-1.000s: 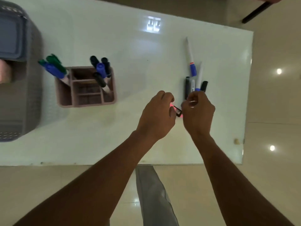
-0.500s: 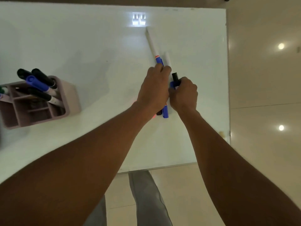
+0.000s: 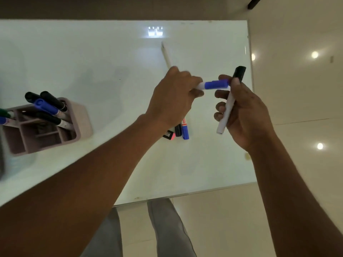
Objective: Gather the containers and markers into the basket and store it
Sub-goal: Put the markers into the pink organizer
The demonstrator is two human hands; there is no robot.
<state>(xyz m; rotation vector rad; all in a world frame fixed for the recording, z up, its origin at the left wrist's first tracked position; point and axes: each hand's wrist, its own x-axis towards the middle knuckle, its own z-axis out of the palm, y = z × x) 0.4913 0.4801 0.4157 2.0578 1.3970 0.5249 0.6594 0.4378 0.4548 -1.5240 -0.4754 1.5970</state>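
My left hand point(image 3: 172, 99) grips a blue-capped marker point(image 3: 215, 84) level above the table, its cap reaching the fingers of my right hand point(image 3: 246, 112). That hand holds a white marker with a black cap point(image 3: 228, 108), nearly upright. A long white marker point(image 3: 165, 53) lies on the table beyond my left hand, partly hidden by it. Under my left wrist lie a pink highlighter point(image 3: 170, 135), a black marker point(image 3: 178, 130) and a blue-capped marker point(image 3: 185, 132). A pink desk organiser point(image 3: 82, 119) at the left holds several markers point(image 3: 46, 106).
The white glass table point(image 3: 92, 62) ends at its right edge just beyond my right hand and at its front edge near my legs. A dark sliver at the far left edge point(image 3: 1, 160) may be the basket. Glossy tiled floor lies to the right.
Both hands have risen off the table. My left hand has picked up a blue-capped marker and turned it sideways towards the right hand, which has swung out to the right with the black-capped marker.
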